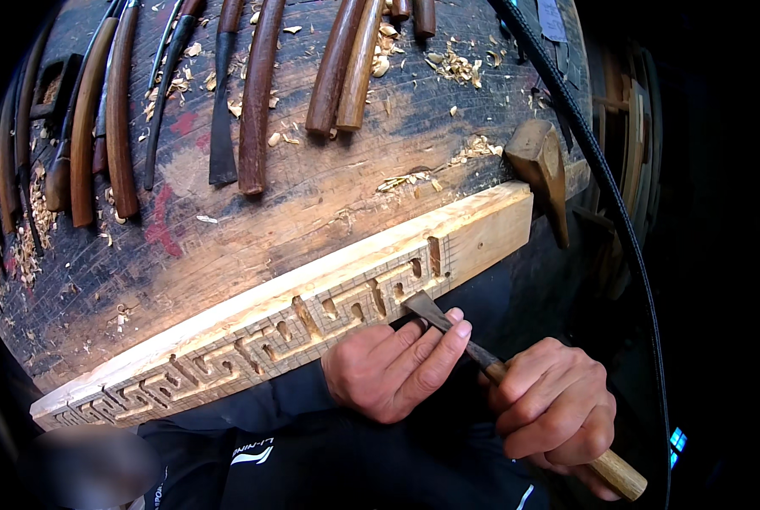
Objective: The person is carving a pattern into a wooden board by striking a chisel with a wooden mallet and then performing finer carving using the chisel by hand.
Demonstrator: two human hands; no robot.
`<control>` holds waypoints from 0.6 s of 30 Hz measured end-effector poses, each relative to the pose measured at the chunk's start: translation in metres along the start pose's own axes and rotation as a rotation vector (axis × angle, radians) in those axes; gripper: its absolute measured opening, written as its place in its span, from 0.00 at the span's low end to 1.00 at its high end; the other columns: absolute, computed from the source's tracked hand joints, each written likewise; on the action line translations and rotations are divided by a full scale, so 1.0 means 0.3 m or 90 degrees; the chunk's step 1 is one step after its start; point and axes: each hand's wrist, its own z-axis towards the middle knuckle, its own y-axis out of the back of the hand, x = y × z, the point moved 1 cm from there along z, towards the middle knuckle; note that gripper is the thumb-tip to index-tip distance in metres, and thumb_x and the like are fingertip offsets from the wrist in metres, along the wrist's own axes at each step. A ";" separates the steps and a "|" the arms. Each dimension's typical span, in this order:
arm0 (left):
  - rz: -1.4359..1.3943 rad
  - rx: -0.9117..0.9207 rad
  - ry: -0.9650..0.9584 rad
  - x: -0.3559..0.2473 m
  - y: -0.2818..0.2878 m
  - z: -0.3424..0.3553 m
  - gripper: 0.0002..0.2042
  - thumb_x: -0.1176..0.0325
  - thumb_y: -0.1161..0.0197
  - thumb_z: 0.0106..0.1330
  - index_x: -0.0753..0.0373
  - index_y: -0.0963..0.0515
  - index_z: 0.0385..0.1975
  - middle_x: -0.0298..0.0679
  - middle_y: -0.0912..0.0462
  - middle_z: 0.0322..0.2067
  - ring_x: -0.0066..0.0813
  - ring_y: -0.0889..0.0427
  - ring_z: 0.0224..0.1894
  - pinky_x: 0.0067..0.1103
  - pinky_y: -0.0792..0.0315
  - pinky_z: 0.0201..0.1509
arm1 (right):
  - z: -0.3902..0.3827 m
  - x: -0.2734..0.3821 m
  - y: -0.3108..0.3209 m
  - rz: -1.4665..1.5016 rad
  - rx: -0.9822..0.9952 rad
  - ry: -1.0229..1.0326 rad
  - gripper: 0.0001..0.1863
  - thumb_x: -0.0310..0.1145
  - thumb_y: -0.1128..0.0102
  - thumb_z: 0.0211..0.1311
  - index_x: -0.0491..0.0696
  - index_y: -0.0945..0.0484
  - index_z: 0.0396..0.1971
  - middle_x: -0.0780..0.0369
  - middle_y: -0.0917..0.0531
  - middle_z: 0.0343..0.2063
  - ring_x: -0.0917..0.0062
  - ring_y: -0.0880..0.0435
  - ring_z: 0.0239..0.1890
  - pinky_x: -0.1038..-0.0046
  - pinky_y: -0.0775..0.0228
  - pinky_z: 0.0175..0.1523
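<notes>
A long pale board (pixel 490 235) lies along the bench's near edge, its face cut with a stepped key pattern over a pencilled grid. A chisel (pixel 426 309) has its flat tip on the carving toward the board's right part. My left hand (pixel 393 370) is below the board with its fingertips closed around the chisel's metal blade. My right hand (pixel 554 404) is wrapped around the chisel's wooden handle (pixel 620 476), whose end sticks out at lower right.
Rows of wooden-handled carving tools (pixel 257 102) lie along the back of the scuffed workbench (pixel 210 272), among shavings (pixel 456 68). A wooden mallet-like block (pixel 537 161) sits beside the board's right end. A black cable (pixel 618 212) hangs down the right side.
</notes>
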 end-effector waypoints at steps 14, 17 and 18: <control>0.069 -0.030 -0.011 0.001 -0.016 -0.029 0.15 0.78 0.31 0.72 0.80 0.16 0.55 0.51 0.08 0.36 0.31 0.08 0.31 0.21 0.24 0.25 | -0.066 -0.079 -0.107 -0.101 -0.110 0.120 0.15 0.18 0.43 0.67 0.42 0.28 0.18 0.46 0.17 0.19 0.70 0.26 0.11 0.73 0.41 0.17; 0.056 -0.005 -0.054 0.018 -0.007 -0.006 0.16 0.75 0.34 0.74 0.76 0.16 0.58 0.53 0.06 0.42 0.32 0.08 0.33 0.20 0.24 0.25 | -0.087 -0.055 -0.127 -0.215 -0.139 0.177 0.15 0.20 0.39 0.67 0.44 0.29 0.19 0.52 0.18 0.18 0.73 0.26 0.09 0.74 0.39 0.15; 0.043 0.005 -0.074 0.024 -0.003 0.003 0.17 0.74 0.35 0.75 0.75 0.16 0.59 0.53 0.06 0.44 0.32 0.08 0.33 0.20 0.25 0.25 | -0.093 -0.036 -0.131 -0.264 -0.132 0.203 0.17 0.21 0.36 0.69 0.47 0.31 0.20 0.58 0.19 0.16 0.76 0.26 0.09 0.77 0.39 0.14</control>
